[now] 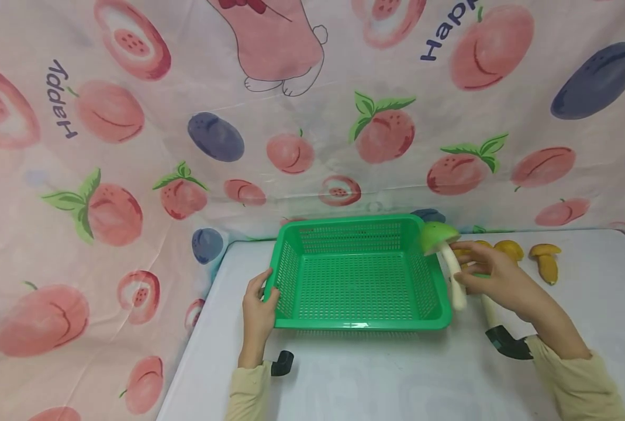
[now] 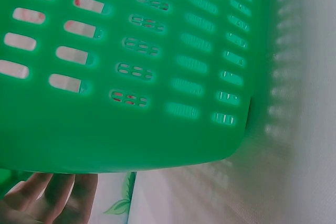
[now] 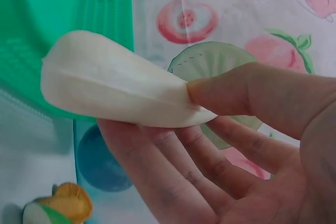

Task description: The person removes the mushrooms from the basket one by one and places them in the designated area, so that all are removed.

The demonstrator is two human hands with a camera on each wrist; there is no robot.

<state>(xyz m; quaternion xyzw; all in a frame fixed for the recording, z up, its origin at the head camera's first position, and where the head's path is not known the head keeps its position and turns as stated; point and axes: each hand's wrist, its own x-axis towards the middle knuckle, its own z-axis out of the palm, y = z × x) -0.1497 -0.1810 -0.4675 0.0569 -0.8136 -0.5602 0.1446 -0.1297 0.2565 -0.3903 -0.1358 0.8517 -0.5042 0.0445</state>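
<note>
A green plastic basket (image 1: 356, 324) with slotted walls stands on the white table, and nothing lies in it. My left hand (image 1: 259, 310) grips its left rim, thumb on the near side; in the left wrist view the fingers (image 2: 63, 198) show beyond the basket wall (image 2: 115, 135). My right hand (image 1: 493, 275) pinches a toy mushroom by its white stem (image 3: 105, 80), thumb on one side and fingers on the other. The green cap (image 1: 438, 235) points up, over the basket's right rim. From the right wrist, the cap's pale underside (image 3: 210, 59) is partly hidden by the thumb.
Right of the basket lie a yellow-brown toy mushroom (image 1: 546, 263) and another one (image 1: 509, 249) beside it, with more yellow partly behind my right hand. Another white stem (image 1: 490, 310) shows beneath that hand. A fruit-printed cloth (image 1: 301, 117) hangs behind the table.
</note>
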